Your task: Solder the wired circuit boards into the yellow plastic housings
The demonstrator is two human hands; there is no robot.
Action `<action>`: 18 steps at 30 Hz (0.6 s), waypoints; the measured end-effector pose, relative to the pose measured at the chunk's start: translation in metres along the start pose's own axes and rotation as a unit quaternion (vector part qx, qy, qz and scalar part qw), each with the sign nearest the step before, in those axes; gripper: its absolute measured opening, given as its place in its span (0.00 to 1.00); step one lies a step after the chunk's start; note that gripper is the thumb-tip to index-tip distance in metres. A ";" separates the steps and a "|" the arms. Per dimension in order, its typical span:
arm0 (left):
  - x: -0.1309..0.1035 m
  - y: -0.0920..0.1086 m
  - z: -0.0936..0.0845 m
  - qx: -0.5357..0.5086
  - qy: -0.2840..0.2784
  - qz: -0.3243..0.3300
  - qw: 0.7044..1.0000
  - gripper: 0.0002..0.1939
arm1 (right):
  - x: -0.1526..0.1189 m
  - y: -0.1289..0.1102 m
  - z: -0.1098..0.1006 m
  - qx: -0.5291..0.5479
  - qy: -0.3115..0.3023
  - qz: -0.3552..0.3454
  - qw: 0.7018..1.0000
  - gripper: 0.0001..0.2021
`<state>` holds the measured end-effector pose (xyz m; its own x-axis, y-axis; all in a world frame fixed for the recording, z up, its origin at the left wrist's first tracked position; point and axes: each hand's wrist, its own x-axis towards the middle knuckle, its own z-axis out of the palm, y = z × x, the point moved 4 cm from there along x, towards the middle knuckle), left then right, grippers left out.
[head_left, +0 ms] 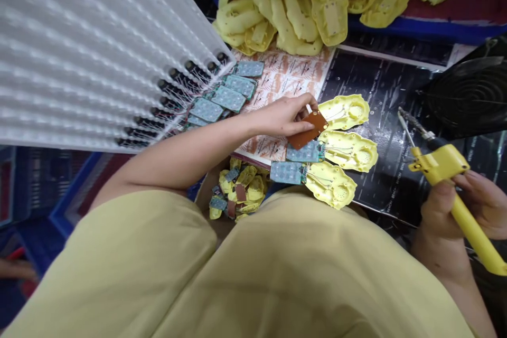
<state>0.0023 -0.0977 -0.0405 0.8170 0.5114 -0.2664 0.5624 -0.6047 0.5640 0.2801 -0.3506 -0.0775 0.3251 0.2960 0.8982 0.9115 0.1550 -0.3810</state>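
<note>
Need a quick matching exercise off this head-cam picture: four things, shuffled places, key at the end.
Things:
1. Brown board
2. Yellow soldering tool
3. White ribbed panel
4. Heap of yellow shells

Places:
A. Upper left corner of the picture
B. Along the top edge, centre to right
C. Held in the right hand
D. Held in the left hand

Pairs: 1-D, 2-C, 3-A, 4-B

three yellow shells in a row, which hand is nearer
Left. The left hand is just left of the shells, holding a brown board; the right hand is farther off, to their right.
</note>
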 end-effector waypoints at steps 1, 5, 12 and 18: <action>-0.008 0.002 0.002 0.002 -0.002 0.006 1.000 0.32 | 0.000 -0.001 -0.001 -0.005 0.002 0.000 1.000 0.16; -0.040 0.012 0.019 0.040 -0.034 0.081 0.995 0.51 | 0.000 -0.003 -0.002 -0.021 0.003 0.019 1.000 0.15; -0.065 0.021 0.054 0.144 0.010 0.152 0.978 0.55 | 0.000 -0.001 -0.003 -0.026 -0.005 0.004 1.000 0.17; -0.062 0.024 0.057 0.105 0.048 0.152 0.982 0.46 | -0.003 0.004 -0.003 0.002 -0.002 -0.009 1.000 0.15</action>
<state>-0.0277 -0.1787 -0.0549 0.9409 0.3372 -0.0315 0.3173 -0.8454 0.4297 0.2832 -0.3533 -0.0808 0.3069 0.2974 0.9041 0.9165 0.1637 -0.3649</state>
